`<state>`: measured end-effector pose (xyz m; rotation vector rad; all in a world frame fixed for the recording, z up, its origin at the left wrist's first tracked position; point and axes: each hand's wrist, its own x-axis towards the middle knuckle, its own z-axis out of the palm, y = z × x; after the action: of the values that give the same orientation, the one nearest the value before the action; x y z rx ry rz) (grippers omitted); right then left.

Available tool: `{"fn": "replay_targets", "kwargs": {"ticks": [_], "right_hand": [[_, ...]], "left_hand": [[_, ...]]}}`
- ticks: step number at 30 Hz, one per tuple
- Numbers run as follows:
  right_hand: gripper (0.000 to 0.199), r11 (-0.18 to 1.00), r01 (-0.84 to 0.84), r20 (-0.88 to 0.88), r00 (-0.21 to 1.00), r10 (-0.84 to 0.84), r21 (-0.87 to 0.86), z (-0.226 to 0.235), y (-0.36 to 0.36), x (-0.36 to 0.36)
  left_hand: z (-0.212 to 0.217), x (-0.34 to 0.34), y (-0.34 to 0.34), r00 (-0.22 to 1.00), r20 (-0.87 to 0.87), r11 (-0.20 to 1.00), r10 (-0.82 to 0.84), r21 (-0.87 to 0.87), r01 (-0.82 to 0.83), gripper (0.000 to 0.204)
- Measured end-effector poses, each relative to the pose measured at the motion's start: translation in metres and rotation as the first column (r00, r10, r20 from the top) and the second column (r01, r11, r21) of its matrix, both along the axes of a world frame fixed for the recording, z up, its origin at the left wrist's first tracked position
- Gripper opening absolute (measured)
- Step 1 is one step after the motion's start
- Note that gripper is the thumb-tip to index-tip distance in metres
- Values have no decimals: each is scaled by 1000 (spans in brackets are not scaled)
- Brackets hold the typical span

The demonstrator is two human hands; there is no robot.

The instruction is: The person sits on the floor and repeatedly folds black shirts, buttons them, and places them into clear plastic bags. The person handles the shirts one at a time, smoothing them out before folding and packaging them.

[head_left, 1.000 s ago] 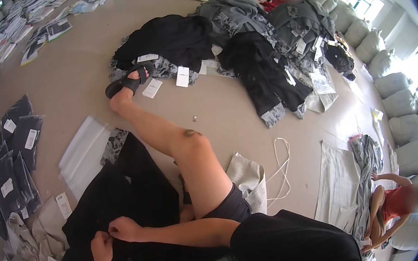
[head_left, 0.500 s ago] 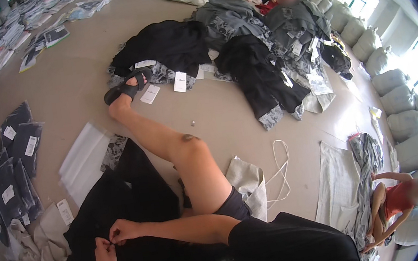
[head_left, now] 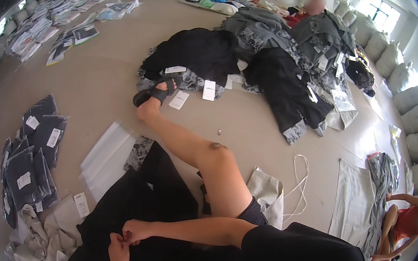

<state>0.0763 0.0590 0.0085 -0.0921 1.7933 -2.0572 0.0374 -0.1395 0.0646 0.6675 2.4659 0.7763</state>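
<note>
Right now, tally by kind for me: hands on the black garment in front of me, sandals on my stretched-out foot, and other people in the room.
Hands on the black garment: 2, left hand and right hand
Black sandal: 1
Other people: 2, person behind the clothes pile, person in red
Total: 5
</note>
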Motion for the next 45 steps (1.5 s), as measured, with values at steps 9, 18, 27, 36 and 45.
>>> {"fn": "replay_targets", "kwargs": {"ticks": [9, 18, 27, 36, 45], "right_hand": [[20, 984, -29, 167, 984, 59, -175, 1, 8, 2], [24, 975, 26, 312, 949, 45, -221, 1, 6, 13], [13, 926, 63, 501, 853, 143, -371, -4, -3, -2], [8, 844, 76, 583, 756, 297, -530, -35, 4, -5], [22, 934, 294, -24, 955, -295, 205, 2, 17, 44]], "left_hand": [[5, 4, -1, 996, 61, 991, 69, 107, -75, 17], [20, 21, 12, 998, 9, 996, 57, 73, -57, 7], [13, 28, 2, 913, -382, 987, -143, -121, 104, 17], [11, 32, 1, 863, -471, 943, -181, -332, 17, 21], [48, 32, -14, 777, -630, 986, 10, 134, 95, 21]]}}
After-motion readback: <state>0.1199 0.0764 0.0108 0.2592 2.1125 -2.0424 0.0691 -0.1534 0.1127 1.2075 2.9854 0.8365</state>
